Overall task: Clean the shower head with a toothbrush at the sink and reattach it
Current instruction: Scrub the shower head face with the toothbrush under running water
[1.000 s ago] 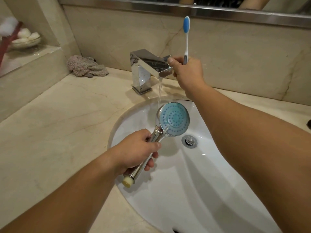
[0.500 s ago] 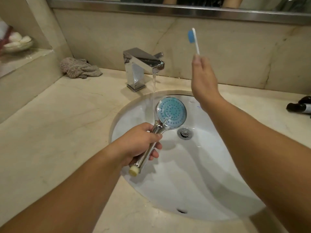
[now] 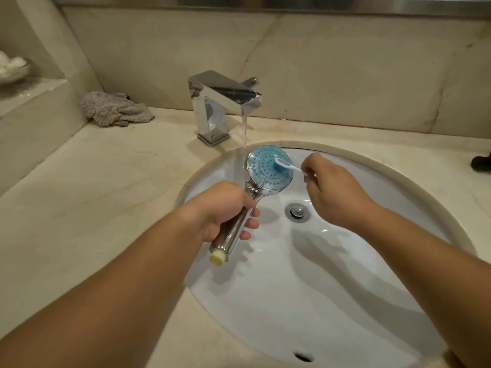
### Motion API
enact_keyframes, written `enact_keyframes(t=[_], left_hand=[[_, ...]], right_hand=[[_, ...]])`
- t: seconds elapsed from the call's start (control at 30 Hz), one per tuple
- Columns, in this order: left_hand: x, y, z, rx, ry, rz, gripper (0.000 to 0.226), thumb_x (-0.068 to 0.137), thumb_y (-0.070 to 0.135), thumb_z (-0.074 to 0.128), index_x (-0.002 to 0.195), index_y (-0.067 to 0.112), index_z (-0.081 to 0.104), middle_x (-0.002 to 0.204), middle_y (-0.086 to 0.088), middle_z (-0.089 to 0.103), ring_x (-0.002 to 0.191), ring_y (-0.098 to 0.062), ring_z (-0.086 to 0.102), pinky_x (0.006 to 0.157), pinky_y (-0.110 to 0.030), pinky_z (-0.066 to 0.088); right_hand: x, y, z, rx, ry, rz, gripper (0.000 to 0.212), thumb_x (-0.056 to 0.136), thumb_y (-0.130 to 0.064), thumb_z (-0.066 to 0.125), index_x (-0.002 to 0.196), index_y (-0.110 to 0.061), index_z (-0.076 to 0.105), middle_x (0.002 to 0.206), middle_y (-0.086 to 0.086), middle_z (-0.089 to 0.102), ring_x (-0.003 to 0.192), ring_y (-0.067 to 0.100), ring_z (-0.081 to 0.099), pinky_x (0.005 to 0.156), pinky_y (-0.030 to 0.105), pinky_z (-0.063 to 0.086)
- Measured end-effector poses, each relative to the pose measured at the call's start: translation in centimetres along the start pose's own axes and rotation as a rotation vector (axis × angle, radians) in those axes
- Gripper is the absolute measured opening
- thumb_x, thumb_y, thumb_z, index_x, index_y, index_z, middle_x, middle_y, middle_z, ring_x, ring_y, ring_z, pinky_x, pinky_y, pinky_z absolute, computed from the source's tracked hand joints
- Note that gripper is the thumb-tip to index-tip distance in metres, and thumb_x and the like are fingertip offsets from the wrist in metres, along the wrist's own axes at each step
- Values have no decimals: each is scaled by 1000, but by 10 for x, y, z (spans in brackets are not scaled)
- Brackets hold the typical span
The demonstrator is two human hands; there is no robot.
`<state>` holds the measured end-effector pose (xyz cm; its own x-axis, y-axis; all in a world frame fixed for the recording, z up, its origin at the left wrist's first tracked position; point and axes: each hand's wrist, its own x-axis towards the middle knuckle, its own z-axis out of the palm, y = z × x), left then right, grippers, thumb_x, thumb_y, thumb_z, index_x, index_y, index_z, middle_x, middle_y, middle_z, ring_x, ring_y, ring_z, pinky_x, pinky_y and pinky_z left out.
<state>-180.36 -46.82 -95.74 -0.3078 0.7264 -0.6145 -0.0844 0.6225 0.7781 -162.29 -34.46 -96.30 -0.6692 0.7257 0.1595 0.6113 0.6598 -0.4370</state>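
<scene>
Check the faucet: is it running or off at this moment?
Running. A thin stream falls from the faucet spout onto the left edge of the shower head over the sink.

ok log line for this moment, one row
phase: scrubbing | left hand: grips shower head handle | right hand: pinches toothbrush, bristles on face | faucet: running | over sink

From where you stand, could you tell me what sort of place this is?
Most likely a bathroom vanity: a white sink set in a marble counter, a running chrome faucet, and a mirror's lower edge above.
</scene>
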Motion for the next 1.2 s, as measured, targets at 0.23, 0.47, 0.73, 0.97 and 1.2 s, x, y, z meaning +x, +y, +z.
enact_keyframes(t=[0.23,0.47,0.73,0.97,1.2], left_hand=[[2,1,2,25,23,28,7,101,7,51,100,4,57,91,-15,67,62,-19,63,53,-31,53],[2,-9,-10,103,36,119,20,109,25,48,104,8,58,88,-14,64,58,-20,62,51,-32,53],[4,-9,-5,138,33,122,21,110,24,46,110,7,58,99,-15,70,61,-19,68,51,-30,54],[11,-5,-5,156,71,167,23,109,24,47,102,6,59,88,-13,66,54,-18,59,49,-30,52],[14,-3,-6,216,85,183,22,108,24,48,99,7,59,86,-13,66,53,-18,57,49,-28,50]], right_hand=[[8,-16,2,-3,100,-155,13,102,-29,39,99,-19,46,79,-2,55,70,25,49,59,37,40],[4,-20,11,-20,182,-196,11,99,-24,46,93,-17,52,82,-3,55,71,25,50,60,36,41],[3,-19,20,-20,218,-178,9,96,-16,47,90,-13,52,83,2,55,68,27,49,60,40,46],[13,-15,20,-28,280,-135,11,94,-13,52,84,-13,53,76,1,53,66,30,49,55,36,41],[13,-9,23,-69,274,-172,10,94,-12,53,85,-10,55,77,3,55,66,28,48,55,32,35]])
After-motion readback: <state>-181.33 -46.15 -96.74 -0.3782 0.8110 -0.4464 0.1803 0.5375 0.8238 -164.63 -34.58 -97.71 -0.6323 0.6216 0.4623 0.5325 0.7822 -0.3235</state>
